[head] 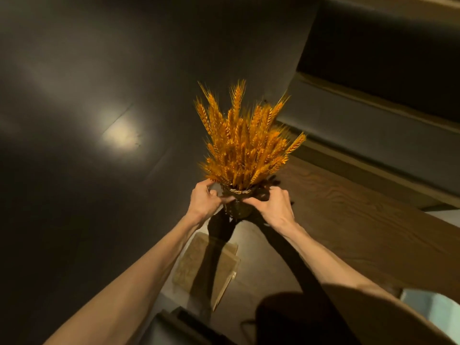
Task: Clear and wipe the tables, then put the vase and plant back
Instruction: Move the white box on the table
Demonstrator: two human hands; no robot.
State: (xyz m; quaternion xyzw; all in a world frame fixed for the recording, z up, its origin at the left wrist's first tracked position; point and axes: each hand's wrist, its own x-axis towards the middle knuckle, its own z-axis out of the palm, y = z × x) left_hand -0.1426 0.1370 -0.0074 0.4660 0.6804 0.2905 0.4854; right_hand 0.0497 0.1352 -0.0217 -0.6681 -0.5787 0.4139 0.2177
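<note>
Now I see both hands clasped on the dark vase (235, 207) at frame centre: my left hand (203, 200) curls round it from nine o'clock, my right hand (273, 206) from three o'clock. Orange wheat-like plant (245, 140) stalks fan up toward twelve o'clock. A wood-grain tabletop (361, 220) stretches toward four o'clock; a woven mat (189, 265) lies at six o'clock.
</note>
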